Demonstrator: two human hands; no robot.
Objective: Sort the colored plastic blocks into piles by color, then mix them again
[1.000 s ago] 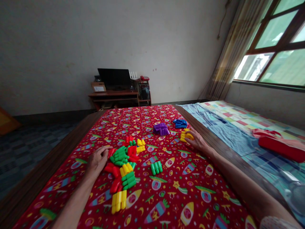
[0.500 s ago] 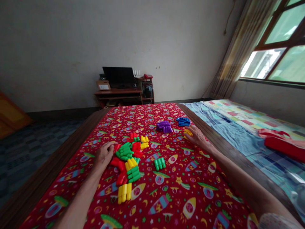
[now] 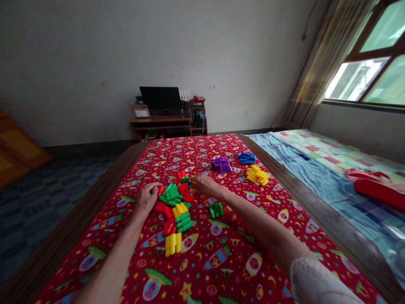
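Mixed heap of ridged plastic toy blocks in red, green and yellow [image 3: 172, 194], lying toward the left side of a red cloth printed with rockets and stars [image 3: 218, 278], which covers the middle of a dark brown wooden table [image 3: 85, 211]. Left hand [image 3: 147, 196]: fingers curled, at the heap's left edge beside a red block; whether it grips this block cannot be told. Right hand [image 3: 202, 184]: fingers bent downward over a small yellow block [image 3: 193, 191] at the heap's far right edge; its fingertips are partly hidden, so a firm grip cannot be confirmed. One ridged green block [image 3: 216, 210] lies alone to the right of the heap. Farther off, separate clusters of purple [image 3: 221, 164], blue [image 3: 246, 158] and yellow blocks [image 3: 257, 175] lie near one another, toward the table's right edge.
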